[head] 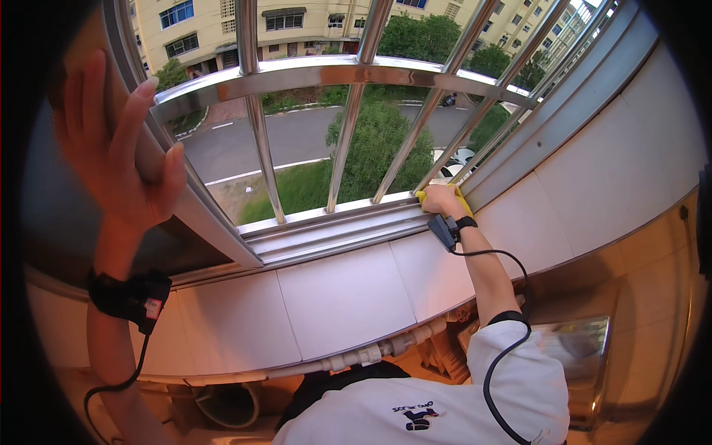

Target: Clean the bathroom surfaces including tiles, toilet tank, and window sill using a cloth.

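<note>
My right hand (442, 201) grips a yellow cloth (463, 204), pressed into the right-hand corner of the aluminium window track (339, 238). Part of the cloth is hidden under the fingers. On the left, my left hand (119, 161) rests with spread fingers against the sliding window sash (211, 231), holding nothing. Just outside the track rises a stainless steel window guard (350, 150) with upright bars and a crossbar. Each wrist wears a black strapped device with a cable, one on the right (443, 231) and one on the left (133, 297).
Below the window runs a white tiled sill (339, 300). Plastic pipes (378, 351) pass under its edge, with a bucket (231, 403) at lower left. A metal sink (578, 356) sits at lower right. Beyond the bars are a road (300, 136), trees and a building.
</note>
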A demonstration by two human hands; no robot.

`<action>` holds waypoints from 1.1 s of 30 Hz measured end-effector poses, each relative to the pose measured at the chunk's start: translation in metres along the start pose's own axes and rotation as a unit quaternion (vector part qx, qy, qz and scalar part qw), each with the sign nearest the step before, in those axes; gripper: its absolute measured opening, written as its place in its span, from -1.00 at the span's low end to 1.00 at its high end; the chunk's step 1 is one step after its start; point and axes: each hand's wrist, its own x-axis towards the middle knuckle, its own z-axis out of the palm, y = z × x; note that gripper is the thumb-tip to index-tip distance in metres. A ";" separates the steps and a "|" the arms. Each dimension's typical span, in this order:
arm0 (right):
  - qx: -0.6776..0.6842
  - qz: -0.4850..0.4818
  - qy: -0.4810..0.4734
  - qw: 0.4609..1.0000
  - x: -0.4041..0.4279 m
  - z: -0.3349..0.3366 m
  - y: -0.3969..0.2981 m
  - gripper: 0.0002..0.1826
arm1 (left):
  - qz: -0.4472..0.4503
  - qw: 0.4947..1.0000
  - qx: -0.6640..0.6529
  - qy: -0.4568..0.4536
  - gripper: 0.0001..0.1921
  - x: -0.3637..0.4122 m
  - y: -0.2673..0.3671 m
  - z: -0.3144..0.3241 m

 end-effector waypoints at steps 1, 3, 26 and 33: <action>0.017 0.013 0.023 1.000 -0.009 0.002 -0.009 -0.67 | -0.003 1.000 0.005 0.002 -0.50 0.001 0.001 -0.001; 0.056 0.025 0.133 0.989 -0.024 0.017 -0.034 -0.69 | -0.006 1.000 0.003 -0.001 -0.50 0.001 0.003 0.000; -0.018 -0.019 0.161 0.987 -0.035 0.024 -0.101 -0.59 | -0.043 0.997 -0.015 0.068 -0.55 0.003 0.007 0.014; 0.124 -0.185 0.094 0.970 -0.060 -0.013 -0.194 -0.59 | -0.041 0.997 -0.009 0.068 -0.51 -0.005 0.006 0.011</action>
